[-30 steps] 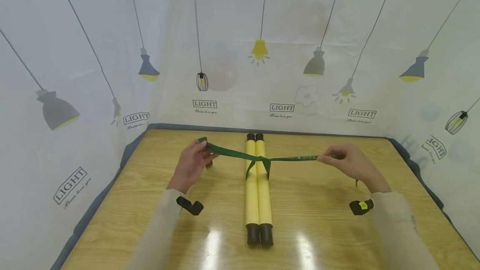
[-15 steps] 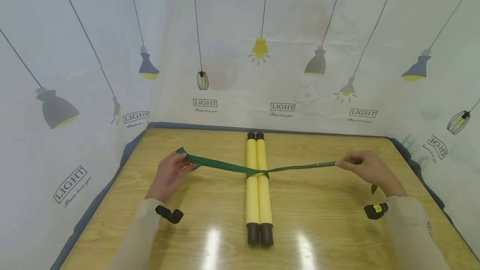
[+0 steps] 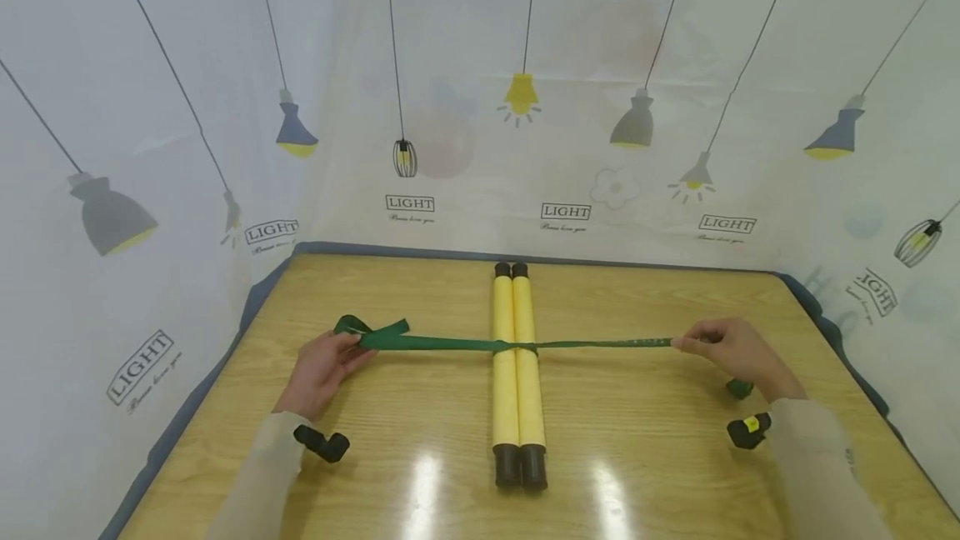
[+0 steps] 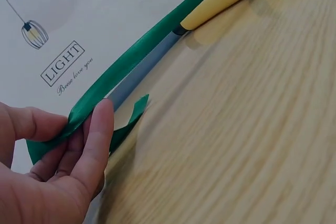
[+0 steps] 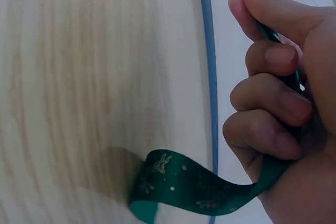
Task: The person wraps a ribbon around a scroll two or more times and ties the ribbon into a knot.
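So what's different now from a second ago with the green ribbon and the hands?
The left hand moved left and the right hand moved right, both ending lower in the head view. The loose loop of green ribbon drew in against the two yellow sticks. Both hands still hold the ribbon, and the sticks stayed put.

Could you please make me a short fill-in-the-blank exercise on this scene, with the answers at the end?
1. The left hand pinches a ribbon coloured ____.
2. Between that hand and the right hand, the ribbon wraps round ____ rods.
3. Between their dark caps, the rods are ____ in colour.
4. The boxed word repeated on the backdrop is ____.

Missing words: green; two; yellow; LIGHT.
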Available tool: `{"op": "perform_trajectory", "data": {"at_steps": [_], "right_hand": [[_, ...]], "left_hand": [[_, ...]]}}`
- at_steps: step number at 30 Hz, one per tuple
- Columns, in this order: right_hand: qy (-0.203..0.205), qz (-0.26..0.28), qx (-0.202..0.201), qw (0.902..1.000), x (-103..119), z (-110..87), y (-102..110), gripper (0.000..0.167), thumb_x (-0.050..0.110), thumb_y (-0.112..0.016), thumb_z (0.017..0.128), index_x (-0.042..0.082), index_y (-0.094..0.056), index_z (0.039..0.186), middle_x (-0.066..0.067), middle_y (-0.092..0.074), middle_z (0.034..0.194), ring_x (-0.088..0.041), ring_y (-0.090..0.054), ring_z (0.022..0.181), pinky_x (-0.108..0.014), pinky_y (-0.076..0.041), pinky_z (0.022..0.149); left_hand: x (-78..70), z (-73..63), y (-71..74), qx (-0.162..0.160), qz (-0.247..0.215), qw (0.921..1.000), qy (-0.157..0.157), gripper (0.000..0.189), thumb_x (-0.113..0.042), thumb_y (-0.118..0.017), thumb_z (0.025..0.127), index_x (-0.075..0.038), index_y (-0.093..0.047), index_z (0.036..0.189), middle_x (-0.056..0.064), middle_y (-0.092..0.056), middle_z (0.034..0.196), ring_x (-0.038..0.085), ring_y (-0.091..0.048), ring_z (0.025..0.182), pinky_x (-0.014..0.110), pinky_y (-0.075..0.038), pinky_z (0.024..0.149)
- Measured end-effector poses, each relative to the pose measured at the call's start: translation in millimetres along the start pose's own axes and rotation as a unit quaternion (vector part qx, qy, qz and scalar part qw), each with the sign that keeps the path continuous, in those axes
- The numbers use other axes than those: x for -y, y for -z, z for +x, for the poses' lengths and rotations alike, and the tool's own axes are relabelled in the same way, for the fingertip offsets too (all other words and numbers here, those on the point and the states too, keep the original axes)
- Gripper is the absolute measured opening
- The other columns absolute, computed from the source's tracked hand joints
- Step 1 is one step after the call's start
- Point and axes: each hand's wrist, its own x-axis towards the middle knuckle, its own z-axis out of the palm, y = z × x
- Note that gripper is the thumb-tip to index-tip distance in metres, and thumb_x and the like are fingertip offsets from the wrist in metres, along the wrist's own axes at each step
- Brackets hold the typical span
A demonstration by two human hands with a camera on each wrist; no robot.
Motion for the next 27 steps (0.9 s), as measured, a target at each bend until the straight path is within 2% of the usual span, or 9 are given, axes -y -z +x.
{"op": "perform_trajectory", "data": {"at_steps": [5, 12, 18, 20, 22, 25, 27], "right_hand": [[-0.024, 0.016, 0.004, 0.9996, -7.0, 1.8, -5.6, 0.047, 0.061, -0.066, 0.093, 0.016, -0.078, 0.100, -0.008, -0.072, 0.103, -0.020, -0.052, 0.081, -0.033, -0.044, 0.070], [-0.033, -0.004, -0.004, 0.9995, -13.1, 3.2, -10.9, 0.047, 0.063, -0.066, 0.093, 0.018, -0.079, 0.097, -0.006, -0.071, 0.098, -0.020, -0.052, 0.081, -0.032, -0.043, 0.068], [-0.035, -0.005, 0.012, 0.9993, -13.4, -4.3, -12.0, 0.046, 0.060, -0.065, 0.095, 0.018, -0.079, 0.102, -0.007, -0.072, 0.110, -0.018, -0.056, 0.088, -0.031, -0.046, 0.073], [-0.031, -0.003, 0.016, 0.9994, -14.9, -7.7, -9.4, 0.046, 0.059, -0.064, 0.096, 0.017, -0.079, 0.106, -0.008, -0.072, 0.114, -0.018, -0.057, 0.090, -0.032, -0.047, 0.074], [-0.028, -0.008, 0.014, 0.9995, -17.3, -10.8, -4.6, 0.047, 0.059, -0.062, 0.097, 0.017, -0.078, 0.109, -0.009, -0.072, 0.116, -0.017, -0.059, 0.091, -0.032, -0.048, 0.074], [-0.024, -0.026, 0.004, 0.9994, -23.3, -15.0, 5.2, 0.051, 0.061, -0.060, 0.097, 0.016, -0.076, 0.115, -0.013, -0.071, 0.121, -0.020, -0.062, 0.095, -0.034, -0.050, 0.074], [-0.024, -0.039, -0.005, 0.9989, -27.2, -18.2, 13.1, 0.055, 0.062, -0.060, 0.097, 0.014, -0.075, 0.118, -0.019, -0.069, 0.126, -0.027, -0.064, 0.100, -0.038, -0.052, 0.076]], "left_hand": [[-0.3, 0.4, 0.4, -0.015, 0.000, 0.9999, 0.007, 0.021, -0.002, -0.052, 0.104, -0.005, -0.044, 0.124, 0.006, -0.060, 0.108, 0.013, -0.072, 0.097, 0.038, -0.053, 0.106], [0.6, 2.8, -1.8, -0.040, 0.009, 0.9992, 0.001, 0.025, -0.001, -0.055, 0.102, -0.004, -0.046, 0.125, 0.007, -0.060, 0.105, 0.014, -0.072, 0.094, 0.037, -0.054, 0.104], [-1.3, 0.7, -4.6, -0.060, 0.023, 0.9977, -0.019, 0.009, -0.003, -0.057, 0.099, -0.002, -0.052, 0.108, 0.005, -0.062, 0.103, 0.014, -0.074, 0.093, 0.037, -0.057, 0.100], [-4.4, -1.2, -4.8, -0.060, -0.006, 0.9978, -0.027, 0.006, -0.003, -0.056, 0.100, -0.005, -0.051, 0.103, 0.003, -0.063, 0.101, 0.013, -0.073, 0.093, 0.035, -0.057, 0.100], [-8.9, -4.1, -3.6, -0.059, -0.058, 0.9960, -0.034, 0.006, -0.004, -0.056, 0.102, -0.007, -0.051, 0.099, 0.000, -0.063, 0.097, 0.011, -0.071, 0.092, 0.032, -0.057, 0.099], [-18.2, -9.5, 2.4, -0.056, -0.152, 0.9857, -0.045, 0.005, -0.006, -0.057, 0.104, -0.009, -0.056, 0.100, -0.001, -0.066, 0.091, 0.012, -0.068, 0.091, 0.030, -0.057, 0.097], [-25.0, -13.8, 8.8, -0.059, -0.190, 0.9783, -0.057, 0.005, -0.009, -0.060, 0.103, -0.011, -0.056, 0.103, -0.002, -0.069, 0.087, 0.012, -0.069, 0.090, 0.029, -0.058, 0.096]]}}
